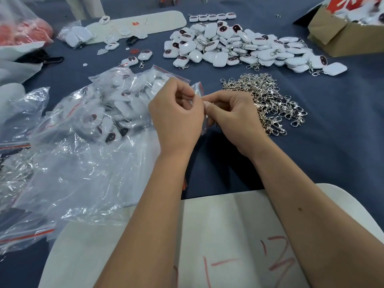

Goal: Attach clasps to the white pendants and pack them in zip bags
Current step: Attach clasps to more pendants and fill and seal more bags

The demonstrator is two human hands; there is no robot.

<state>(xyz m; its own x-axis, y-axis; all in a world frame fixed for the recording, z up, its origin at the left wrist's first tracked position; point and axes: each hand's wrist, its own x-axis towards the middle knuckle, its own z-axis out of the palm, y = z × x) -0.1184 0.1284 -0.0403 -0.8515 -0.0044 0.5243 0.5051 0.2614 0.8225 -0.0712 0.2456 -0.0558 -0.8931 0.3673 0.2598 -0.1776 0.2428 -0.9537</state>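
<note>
Midway, seemingly: both hands, left [176,119] and right [232,121], pinch a small zip bag [198,90] together at centre, packed bags [99,117] at nine o'clock, unbagged pendants [239,48] at one, spare clasps [268,100] at three.

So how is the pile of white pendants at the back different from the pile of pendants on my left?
The back pendant pile lies loose and bare on the blue cloth; the left pendant pile is wrapped in clear zip bags with red strips. The back pile spreads wide and flat toward the cardboard box; the left pile is heaped tighter. Both hold white pendants with dark red marks.
</note>
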